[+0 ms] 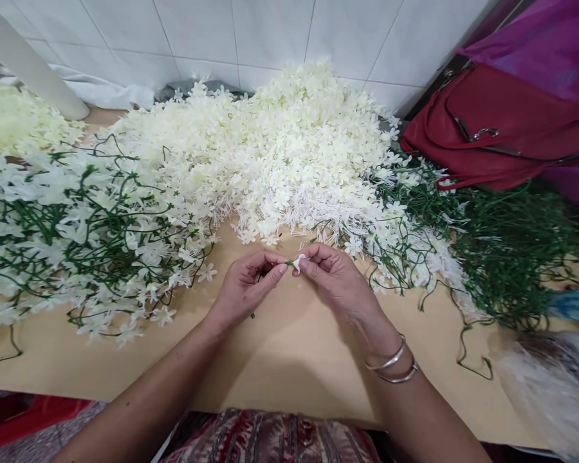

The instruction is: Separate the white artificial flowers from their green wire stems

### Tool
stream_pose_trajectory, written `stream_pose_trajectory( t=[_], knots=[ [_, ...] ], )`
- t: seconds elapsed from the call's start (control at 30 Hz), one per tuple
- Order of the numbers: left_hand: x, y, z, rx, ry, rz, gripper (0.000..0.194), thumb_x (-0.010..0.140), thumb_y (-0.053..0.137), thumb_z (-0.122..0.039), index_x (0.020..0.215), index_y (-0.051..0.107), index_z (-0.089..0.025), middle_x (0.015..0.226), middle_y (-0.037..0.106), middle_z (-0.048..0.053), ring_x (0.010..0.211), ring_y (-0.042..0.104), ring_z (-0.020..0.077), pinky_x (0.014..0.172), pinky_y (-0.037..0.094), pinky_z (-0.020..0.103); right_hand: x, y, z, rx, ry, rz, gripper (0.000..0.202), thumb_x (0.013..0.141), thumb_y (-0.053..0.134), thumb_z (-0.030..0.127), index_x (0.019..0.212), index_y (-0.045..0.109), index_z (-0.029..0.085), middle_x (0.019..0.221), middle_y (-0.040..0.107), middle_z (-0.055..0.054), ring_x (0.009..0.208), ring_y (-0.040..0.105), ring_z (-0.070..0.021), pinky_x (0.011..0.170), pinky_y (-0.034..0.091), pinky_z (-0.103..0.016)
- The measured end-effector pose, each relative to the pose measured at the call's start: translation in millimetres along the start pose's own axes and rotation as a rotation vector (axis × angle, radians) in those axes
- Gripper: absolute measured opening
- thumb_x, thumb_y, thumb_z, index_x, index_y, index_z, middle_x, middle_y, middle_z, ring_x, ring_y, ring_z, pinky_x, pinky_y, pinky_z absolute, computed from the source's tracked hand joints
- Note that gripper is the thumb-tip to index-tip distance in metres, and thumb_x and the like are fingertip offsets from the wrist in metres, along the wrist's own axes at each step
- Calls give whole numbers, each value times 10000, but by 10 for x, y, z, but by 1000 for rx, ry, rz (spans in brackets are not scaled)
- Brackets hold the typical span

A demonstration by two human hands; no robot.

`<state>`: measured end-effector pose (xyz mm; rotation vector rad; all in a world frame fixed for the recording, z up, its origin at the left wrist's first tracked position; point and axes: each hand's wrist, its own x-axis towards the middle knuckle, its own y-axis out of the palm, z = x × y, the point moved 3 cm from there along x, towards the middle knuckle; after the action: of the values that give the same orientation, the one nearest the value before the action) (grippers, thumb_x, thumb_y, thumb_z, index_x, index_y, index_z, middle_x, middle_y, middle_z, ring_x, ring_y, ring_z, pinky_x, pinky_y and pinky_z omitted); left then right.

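My left hand (249, 287) pinches a thin green stem (288, 262) between thumb and forefinger. My right hand (334, 278) pinches a small white artificial flower (298, 262) at the tip of that stem. Both hands meet over the wooden table (289, 360), just in front of a big heap of loose white flowers (289, 148). Two silver bangles (393, 365) circle my right wrist.
Finished green stems with white flowers (82, 238) lie at the left. Bare green stems (506, 251) pile at the right, behind them a red bag (502, 128). A white table leg (29, 64) stands at the back left. A clear plastic bag (554, 386) lies at the lower right.
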<state>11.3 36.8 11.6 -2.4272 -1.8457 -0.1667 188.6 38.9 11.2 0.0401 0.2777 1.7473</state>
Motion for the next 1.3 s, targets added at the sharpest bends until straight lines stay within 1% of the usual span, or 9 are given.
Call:
stream_pose_trajectory(
  t=[0.07, 0.2, 0.37, 0.5, 0.6, 0.77, 0.93, 1.17, 1.3],
  knots=[
    [-5, -5, 9, 61, 22, -11, 164, 961, 702, -339, 954, 768, -189, 801, 711, 36, 707, 599, 149, 678, 461, 275, 1, -4, 5, -4, 5, 1, 324, 783, 874, 502, 858, 716, 228, 746, 705, 7, 733, 625, -158, 795, 497, -319],
    [-15, -10, -6, 277, 115, -27, 149, 982, 674, -313, 947, 755, -193, 811, 703, 44, 741, 615, 166, 689, 458, 281, -11, -14, 40, -10, 26, 4, 335, 763, 887, 498, 847, 704, 230, 750, 703, 9, 730, 646, -158, 786, 525, -321],
    [-18, 21, -22, 416, 188, 48, 153, 1018, 622, -288, 966, 735, -200, 818, 687, 38, 737, 615, 154, 683, 444, 266, -33, -58, 72, -41, 70, 45, 338, 749, 900, 490, 825, 710, 221, 740, 703, 5, 702, 648, -150, 747, 538, -317],
    [-23, 31, 8, 415, 167, 108, 161, 1029, 610, -311, 981, 723, -207, 762, 662, 16, 684, 613, 142, 660, 449, 252, -38, -89, 95, -98, 86, 97, 340, 779, 874, 511, 782, 696, 221, 716, 712, -5, 677, 638, -154, 720, 542, -324],
    [-33, 29, 25, 398, 147, 117, 159, 1033, 608, -317, 994, 715, -208, 759, 681, 14, 694, 646, 143, 678, 466, 252, -37, -87, 100, -108, 84, 105, 359, 777, 871, 528, 774, 697, 214, 716, 708, -6, 683, 640, -153, 711, 539, -319],
    [-57, 33, 36, 383, 115, 93, 156, 1027, 617, -313, 957, 706, -205, 774, 712, 22, 711, 675, 150, 692, 482, 258, -35, -54, 76, -90, 84, 79, 364, 760, 884, 525, 780, 710, 207, 723, 705, -6, 706, 649, -154, 723, 537, -311],
    [-68, 27, 74, 271, 62, 53, 172, 1030, 611, -338, 971, 686, -194, 826, 727, 43, 711, 707, 158, 700, 524, 272, -33, -24, 45, -78, 91, 43, 320, 742, 906, 466, 797, 721, 210, 745, 713, -8, 718, 649, -158, 729, 542, -312],
    [-56, 16, 20, 349, 123, 60, 148, 1023, 627, -279, 919, 693, -198, 795, 714, 28, 729, 678, 142, 690, 487, 249, -25, -2, 32, -95, 95, 49, 344, 755, 885, 507, 786, 708, 214, 725, 707, -6, 702, 644, -158, 712, 540, -314],
    [-59, 29, 24, 384, 145, 67, 148, 1018, 630, -275, 906, 691, -200, 792, 700, 27, 736, 666, 147, 688, 476, 249, -12, -7, 15, -103, 94, 41, 368, 742, 893, 515, 778, 700, 204, 724, 701, -7, 700, 643, -154, 701, 526, -304]
  ],
)
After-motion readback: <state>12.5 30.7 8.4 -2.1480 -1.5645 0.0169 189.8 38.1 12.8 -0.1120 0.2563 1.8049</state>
